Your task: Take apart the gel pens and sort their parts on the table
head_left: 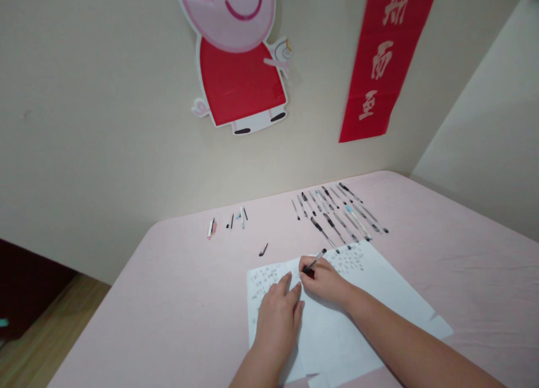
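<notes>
My right hand (pixel 322 281) is closed around a pen (pixel 316 259) with a clear barrel and dark grip, its tip down at the upper middle of a white paper sheet (pixel 337 343). My left hand (pixel 280 309) lies flat on the left part of the sheet, fingers a little apart. Dark handwriting (pixel 348 260) covers the upper right of the paper, and more writing (pixel 263 281) shows at the upper left, partly hidden by my left hand. Just beyond the sheet's top edge rests a small black pen cap (pixel 263 250).
Several pens (pixel 337 214) lie in slanted rows at the back right of the pink-covered table (pixel 181 298). At the back left are a white and pink pen (pixel 211 228) and a few thin pen parts (pixel 242 217). A wall stands behind, with a cartoon pig cutout (pixel 242 79) and a red banner (pixel 379 62).
</notes>
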`<move>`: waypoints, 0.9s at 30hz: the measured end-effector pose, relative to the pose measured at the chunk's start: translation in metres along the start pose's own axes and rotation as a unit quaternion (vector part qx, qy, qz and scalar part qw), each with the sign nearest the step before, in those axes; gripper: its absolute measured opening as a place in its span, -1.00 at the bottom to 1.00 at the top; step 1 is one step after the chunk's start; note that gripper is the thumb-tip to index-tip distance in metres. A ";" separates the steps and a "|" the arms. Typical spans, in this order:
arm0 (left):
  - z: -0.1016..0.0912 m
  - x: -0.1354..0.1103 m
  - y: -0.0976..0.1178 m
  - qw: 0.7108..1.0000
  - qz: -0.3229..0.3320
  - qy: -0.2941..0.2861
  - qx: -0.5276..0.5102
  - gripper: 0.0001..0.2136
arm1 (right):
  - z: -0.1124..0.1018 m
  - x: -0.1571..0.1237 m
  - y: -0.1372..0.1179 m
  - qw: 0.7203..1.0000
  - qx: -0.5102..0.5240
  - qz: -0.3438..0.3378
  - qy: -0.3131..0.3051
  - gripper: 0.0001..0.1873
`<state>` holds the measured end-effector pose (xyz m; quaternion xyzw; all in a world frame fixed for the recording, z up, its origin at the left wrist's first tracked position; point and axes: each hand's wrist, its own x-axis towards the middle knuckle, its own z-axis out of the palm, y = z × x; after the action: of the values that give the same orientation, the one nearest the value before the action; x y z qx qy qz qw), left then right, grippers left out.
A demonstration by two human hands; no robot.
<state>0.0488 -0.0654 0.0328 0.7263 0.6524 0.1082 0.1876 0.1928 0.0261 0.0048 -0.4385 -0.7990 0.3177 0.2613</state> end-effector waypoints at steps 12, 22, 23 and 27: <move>-0.002 0.001 0.002 1.000 0.000 -0.004 0.005 -0.63 | 0.004 0.000 0.005 1.000 -0.025 -0.011 0.012 -0.89; -0.001 0.000 0.000 1.000 -0.001 -0.002 0.003 -0.62 | -0.003 0.008 0.006 0.984 0.167 0.048 0.029 -0.97; 0.000 0.000 0.000 1.000 -0.002 -0.001 0.002 -0.62 | -0.003 0.009 0.006 0.982 0.180 0.054 0.031 -0.98; 0.000 -0.001 0.001 1.000 -0.003 0.002 0.003 -0.61 | -0.002 0.010 0.008 0.982 0.180 0.046 0.042 -0.94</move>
<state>0.0493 -0.0662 0.0334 0.7243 0.6556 0.1069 0.1848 0.1939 0.0390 0.0017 -0.4336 -0.6959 0.4497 0.3543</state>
